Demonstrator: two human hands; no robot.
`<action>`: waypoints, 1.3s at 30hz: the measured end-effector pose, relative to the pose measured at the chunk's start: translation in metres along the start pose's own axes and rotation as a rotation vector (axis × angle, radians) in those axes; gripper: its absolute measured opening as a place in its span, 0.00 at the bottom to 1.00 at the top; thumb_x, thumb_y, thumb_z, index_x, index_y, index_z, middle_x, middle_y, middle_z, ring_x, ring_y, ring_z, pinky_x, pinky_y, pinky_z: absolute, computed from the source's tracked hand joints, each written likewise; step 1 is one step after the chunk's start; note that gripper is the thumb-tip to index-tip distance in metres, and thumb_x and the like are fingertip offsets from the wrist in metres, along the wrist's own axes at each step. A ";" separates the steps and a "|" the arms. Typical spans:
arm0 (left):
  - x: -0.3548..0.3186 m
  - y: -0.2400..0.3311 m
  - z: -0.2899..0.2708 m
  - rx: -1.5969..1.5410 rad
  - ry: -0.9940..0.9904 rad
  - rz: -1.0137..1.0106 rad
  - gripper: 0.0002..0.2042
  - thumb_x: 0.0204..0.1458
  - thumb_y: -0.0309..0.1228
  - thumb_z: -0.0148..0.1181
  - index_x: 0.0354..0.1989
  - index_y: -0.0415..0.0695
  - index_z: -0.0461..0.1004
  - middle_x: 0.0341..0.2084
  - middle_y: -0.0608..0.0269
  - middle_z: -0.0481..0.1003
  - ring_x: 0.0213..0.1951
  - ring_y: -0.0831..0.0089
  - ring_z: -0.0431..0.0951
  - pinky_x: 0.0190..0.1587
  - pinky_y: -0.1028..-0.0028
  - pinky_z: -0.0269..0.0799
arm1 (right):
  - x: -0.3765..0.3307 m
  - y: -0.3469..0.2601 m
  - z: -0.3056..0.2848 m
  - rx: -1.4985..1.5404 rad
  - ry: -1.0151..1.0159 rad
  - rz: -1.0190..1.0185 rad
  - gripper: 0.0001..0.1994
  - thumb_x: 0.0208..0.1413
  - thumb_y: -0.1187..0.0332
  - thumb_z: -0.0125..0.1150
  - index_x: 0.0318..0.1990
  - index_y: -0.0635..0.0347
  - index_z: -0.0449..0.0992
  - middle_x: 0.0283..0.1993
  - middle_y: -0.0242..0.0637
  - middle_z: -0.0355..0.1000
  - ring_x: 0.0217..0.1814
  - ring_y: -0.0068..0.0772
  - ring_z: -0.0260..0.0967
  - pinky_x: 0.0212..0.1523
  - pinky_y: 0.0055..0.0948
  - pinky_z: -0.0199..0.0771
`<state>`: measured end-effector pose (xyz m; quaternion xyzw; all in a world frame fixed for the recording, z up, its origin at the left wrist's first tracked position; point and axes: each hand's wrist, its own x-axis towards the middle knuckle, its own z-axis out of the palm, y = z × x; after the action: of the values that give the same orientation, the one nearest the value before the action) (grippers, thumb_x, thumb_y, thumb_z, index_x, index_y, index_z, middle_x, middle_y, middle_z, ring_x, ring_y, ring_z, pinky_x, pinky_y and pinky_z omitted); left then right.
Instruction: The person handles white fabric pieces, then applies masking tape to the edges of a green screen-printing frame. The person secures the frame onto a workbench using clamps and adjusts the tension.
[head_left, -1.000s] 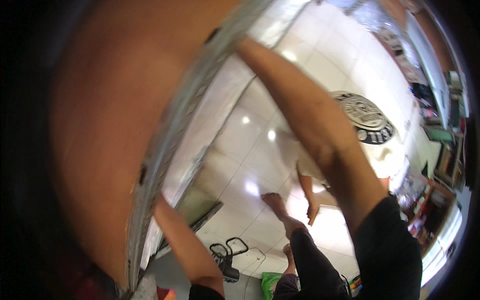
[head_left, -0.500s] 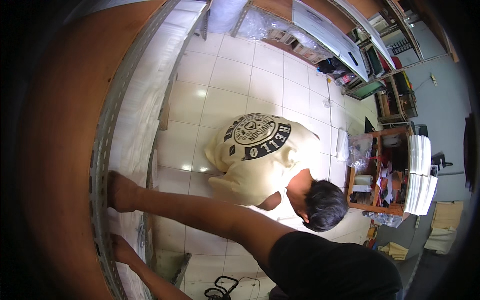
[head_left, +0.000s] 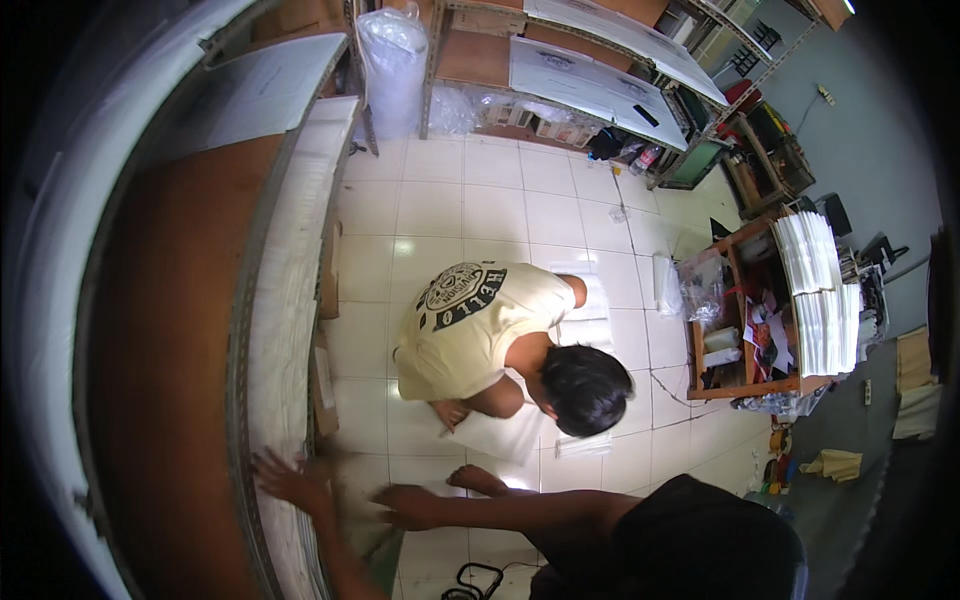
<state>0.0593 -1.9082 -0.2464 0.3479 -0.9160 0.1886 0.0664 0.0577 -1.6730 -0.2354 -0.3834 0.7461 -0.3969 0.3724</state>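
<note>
My left hand [head_left: 290,485], fingers spread, is at the front of a long stack of white plastic sheets [head_left: 290,270] on the shelf at the left. It seems to touch the stack's edge and grips nothing that I can see. Just right of it, out from the shelf, is my right hand [head_left: 408,507], its fingers smeared by motion. No thing shows in it. My right arm reaches across from a black sleeve [head_left: 700,540].
A person in a cream printed shirt [head_left: 480,320] crouches on the tiled floor, over white sheets [head_left: 500,437]. A wooden cabinet [head_left: 745,385] bearing white bundles [head_left: 815,290] stands at right. Metal shelving with boards [head_left: 590,85] and a wrapped roll [head_left: 392,75] are at the back.
My right hand has come off the shelf stack and moved right. My left hand has moved, its fingers now spread at the stack. The view has shifted, and the crouching person has turned.
</note>
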 end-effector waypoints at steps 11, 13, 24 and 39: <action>-0.471 0.009 -0.135 -0.882 -0.997 0.031 0.32 0.60 0.45 0.61 0.66 0.37 0.65 0.65 0.39 0.66 0.67 0.45 0.65 0.68 0.51 0.60 | -0.460 0.065 0.052 -0.124 -0.252 0.468 0.30 0.66 0.48 0.53 0.67 0.61 0.67 0.65 0.60 0.69 0.68 0.58 0.67 0.65 0.46 0.68; -0.532 -0.011 -0.142 -0.925 -1.159 -0.084 0.31 0.61 0.46 0.60 0.67 0.37 0.65 0.65 0.41 0.66 0.67 0.48 0.66 0.68 0.53 0.62 | -0.487 0.048 0.061 -0.072 -0.252 0.686 0.31 0.67 0.45 0.51 0.67 0.60 0.67 0.66 0.57 0.69 0.64 0.60 0.70 0.62 0.48 0.71; -0.514 -0.184 -0.009 -0.692 -0.541 -0.387 0.33 0.57 0.26 0.59 0.72 0.37 0.57 0.66 0.38 0.64 0.66 0.44 0.65 0.69 0.53 0.61 | -0.621 0.056 0.073 -0.181 -0.335 0.727 0.32 0.67 0.47 0.54 0.68 0.64 0.66 0.60 0.58 0.74 0.67 0.55 0.70 0.65 0.42 0.69; -0.378 -0.202 0.123 -0.257 -0.793 -0.056 0.15 0.57 0.26 0.56 0.52 0.42 0.79 0.48 0.48 0.79 0.51 0.50 0.78 0.54 0.55 0.74 | -0.525 0.061 0.047 -0.165 -0.228 0.758 0.25 0.63 0.54 0.58 0.62 0.60 0.71 0.52 0.58 0.76 0.54 0.61 0.74 0.55 0.50 0.74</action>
<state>0.4777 -1.8637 -0.3944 0.4073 -0.8768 -0.0776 -0.2434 0.3063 -1.2085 -0.1758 -0.1512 0.8179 -0.1252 0.5408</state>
